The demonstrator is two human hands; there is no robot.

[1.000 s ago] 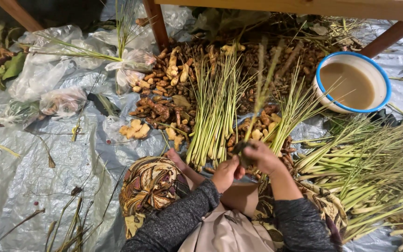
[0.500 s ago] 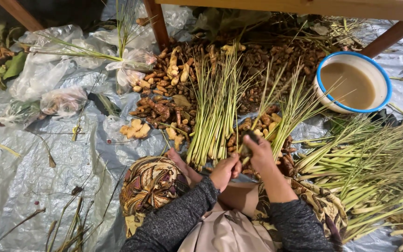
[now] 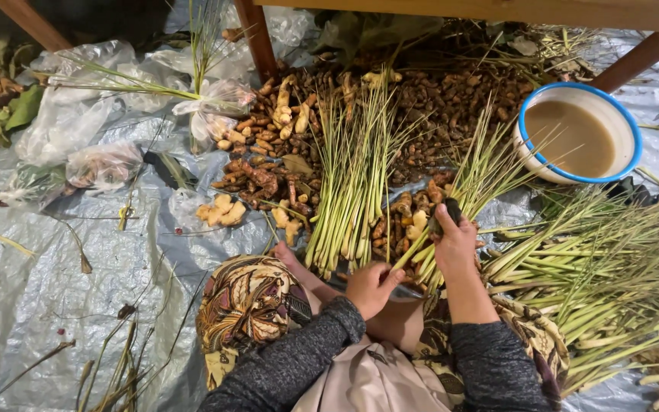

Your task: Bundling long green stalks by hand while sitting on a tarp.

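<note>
Grip on the left: left hand (image 3: 371, 286) curled shut around the butt ends of a lemongrass bundle (image 3: 463, 191), fingers wrapped so the stalks stay gathered while their tips fan up and away toward the bowl. Going from the far left of the scene: clear plastic bags (image 3: 78, 145) lie crumpled on the grey tarpaulin (image 3: 55, 290), one knotted around a few green stalks; loose dry stems are scattered on the sheet below them. Pale ginger pieces (image 3: 221, 211) sit just beside a heap of brown rhizomes (image 3: 436, 99), piled under the wooden table leg (image 3: 257, 38), apparently kept within arm's reach. A second lemongrass bunch (image 3: 348, 191) lies upright in view, butt ends toward the person's patterned-cloth knee (image 3: 249, 301). Right hand (image 3: 455, 244) is pressed shut on a small dark tool (image 3: 445, 214), too blurred to name, held against the bundle's lower stalks. Further right, a white enamel bowl with blue rim (image 3: 634, 145) holds murky brown water, well apart from the hands. A large lemongrass pile (image 3: 604, 275) lies at the right, stalks parallel.
</note>
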